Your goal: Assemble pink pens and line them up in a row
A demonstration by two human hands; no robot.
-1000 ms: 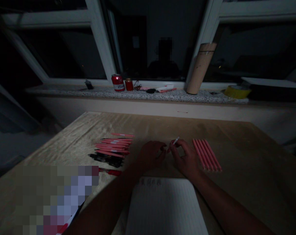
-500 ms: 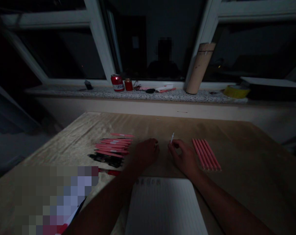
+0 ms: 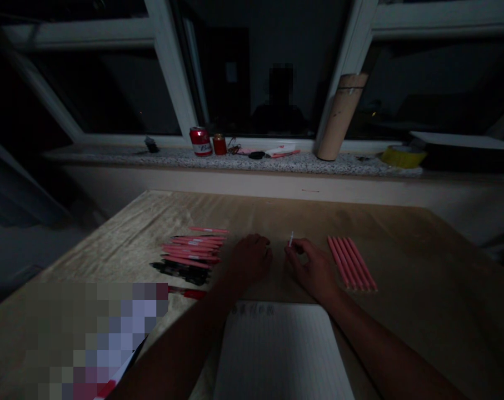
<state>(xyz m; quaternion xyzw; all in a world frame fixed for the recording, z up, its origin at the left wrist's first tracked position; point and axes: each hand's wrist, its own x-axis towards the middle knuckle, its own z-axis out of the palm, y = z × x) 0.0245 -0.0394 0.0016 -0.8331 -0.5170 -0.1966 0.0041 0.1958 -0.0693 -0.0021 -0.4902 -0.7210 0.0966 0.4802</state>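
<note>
My right hand [image 3: 312, 264] pinches a thin white pen part [image 3: 290, 239] between thumb and fingertips. It points upward, and its lower end is hidden in the fingers. A short gap to the left is my left hand [image 3: 252, 258], fingers curled and back turned up; what they hold, if anything, is hidden. Left of that hand lies a pile of pink pens [image 3: 193, 244], with black pens [image 3: 183, 272] below it and a single pink pen [image 3: 209, 229] above. To the right of my right hand, several pink pens [image 3: 352, 264] lie side by side in a neat row.
A lined notebook [image 3: 280, 355] lies between my forearms. A red pen [image 3: 187, 292] is near my left forearm. On the windowsill stand a red can [image 3: 200, 141], a small red jar [image 3: 219, 145], a tall wooden-looking cylinder [image 3: 342, 116] and yellow tape [image 3: 403, 157].
The white pen part in my right fingers has moved slightly down and left, and less of it sticks out. My left hand is almost unmoved.
</note>
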